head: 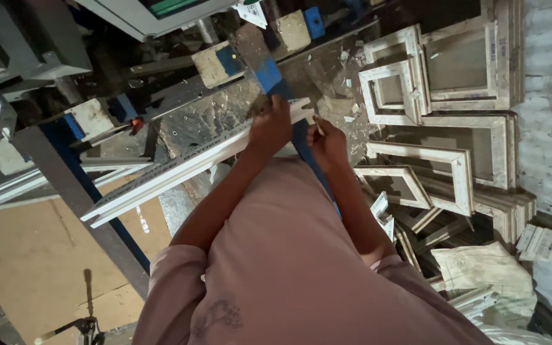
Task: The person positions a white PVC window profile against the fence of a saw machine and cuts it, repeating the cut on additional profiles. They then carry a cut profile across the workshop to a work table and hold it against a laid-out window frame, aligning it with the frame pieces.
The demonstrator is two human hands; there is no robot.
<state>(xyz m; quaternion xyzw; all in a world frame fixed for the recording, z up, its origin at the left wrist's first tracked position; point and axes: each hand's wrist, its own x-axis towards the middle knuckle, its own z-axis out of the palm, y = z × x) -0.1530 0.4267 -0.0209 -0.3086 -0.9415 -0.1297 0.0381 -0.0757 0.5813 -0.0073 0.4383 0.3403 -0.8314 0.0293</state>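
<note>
The person is marking or measuring near the end of a long white window-frame strip that lies slantwise across the metal counter. This looks like the marking step, before any cutting or joining. The left hand presses down on the strip near its upper end, fingers closed over its top face to hold it flat. The right hand sits just beside that end, pinching a thin pale stick, probably a pencil, with its tip close to the strip's cut end. The two hands are near each other but not touching.

The next move seems to call for a steady left hand so the strip does not slide, and a careful line drawn with the right hand where the tip now points.

The strip runs from the hands down toward the lower left, past the counter's edge. Finished white frames are stacked on the floor to the right, well apart from the hands.
</note>
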